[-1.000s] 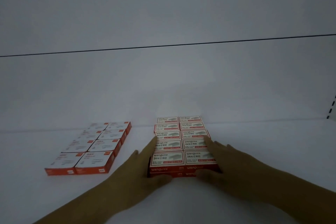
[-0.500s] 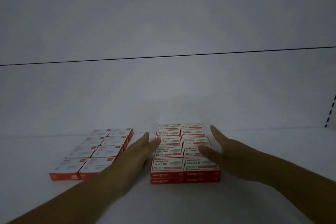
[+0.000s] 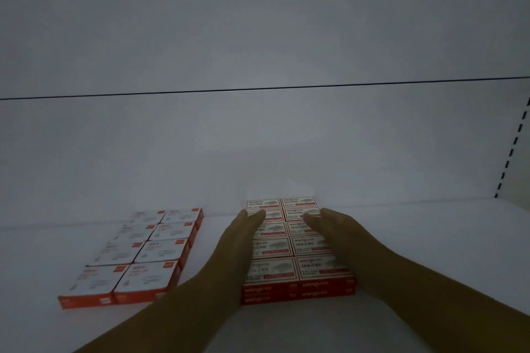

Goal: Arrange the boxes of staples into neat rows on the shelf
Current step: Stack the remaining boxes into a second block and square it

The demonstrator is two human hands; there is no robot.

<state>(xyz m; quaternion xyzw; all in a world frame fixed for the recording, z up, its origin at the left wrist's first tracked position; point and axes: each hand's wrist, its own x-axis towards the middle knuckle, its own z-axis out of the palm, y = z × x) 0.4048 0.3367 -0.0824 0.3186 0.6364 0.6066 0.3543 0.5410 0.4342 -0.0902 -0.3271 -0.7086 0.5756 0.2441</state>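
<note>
A block of red and white staple boxes [image 3: 296, 265] lies on the white shelf [image 3: 430, 241], two columns wide, several rows deep and two layers high. My left hand [image 3: 238, 241] lies flat along the block's left side, fingertips over the second row from the back. My right hand [image 3: 341, 233] rests on the right side, fingers reaching inward over the far rows. Neither hand grips a box. A second group of orange and white staple boxes [image 3: 137, 255] lies in two columns to the left, untouched.
The shelf's white back panel [image 3: 258, 137] rises just behind the boxes, with a dark seam across it. A slotted upright [image 3: 513, 149] stands at the far right. Bare shelf stretches to the right of the red block.
Both hands left the front corners of the red block, opened beside it, and now lie against its sides with fingers over the far rows. The view has tilted slightly upward.
</note>
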